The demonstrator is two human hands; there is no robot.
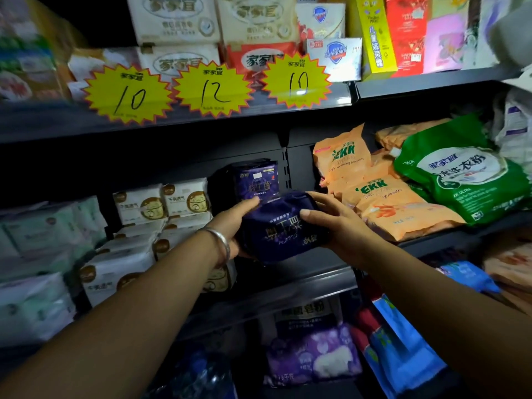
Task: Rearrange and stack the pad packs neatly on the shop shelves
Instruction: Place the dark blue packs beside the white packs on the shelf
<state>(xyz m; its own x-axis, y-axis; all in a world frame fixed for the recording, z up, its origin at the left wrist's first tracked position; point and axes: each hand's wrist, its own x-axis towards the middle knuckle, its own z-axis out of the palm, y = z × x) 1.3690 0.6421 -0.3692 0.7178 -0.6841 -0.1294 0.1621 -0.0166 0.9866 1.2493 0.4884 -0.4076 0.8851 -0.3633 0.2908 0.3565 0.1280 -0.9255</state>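
Your left-hand fingers (250,203) lie along the far left edge of the dark purple plastic pad pack (283,228); your right-hand fingers (318,199) curl over its far right corner, thumb pressed on the top face. Both sets are grasping the pack, one from each side.

Left hand (233,223): palm against the pack's left side, a silver metal bangle (221,240) on the wrist. Right hand (335,223): palm over the pack's right end.

The pack is held between the two hands, flat face up, printing upside down to you, in front of the middle shelf's front edge (316,276). Whether its underside touches the shelf cannot be told.

Just behind it, a second dark purple pad pack (256,178) stands upright against the black back panel of the shelf.

Left of the hands: stacked white pad packs with brown round logos (161,208), and further left, pale green-white packs (43,234), blurred.

Right of the hands: orange washing powder bags (383,197) lying tilted, and a green washing powder bag (463,180) resting on top of them.

Upper shelf: three yellow starburst price tags (213,89) reading 10, 12, 10, with white soap packs (178,21) behind them.

Lower shelf: a purple floral pack (313,352) and a blue bag (403,341).
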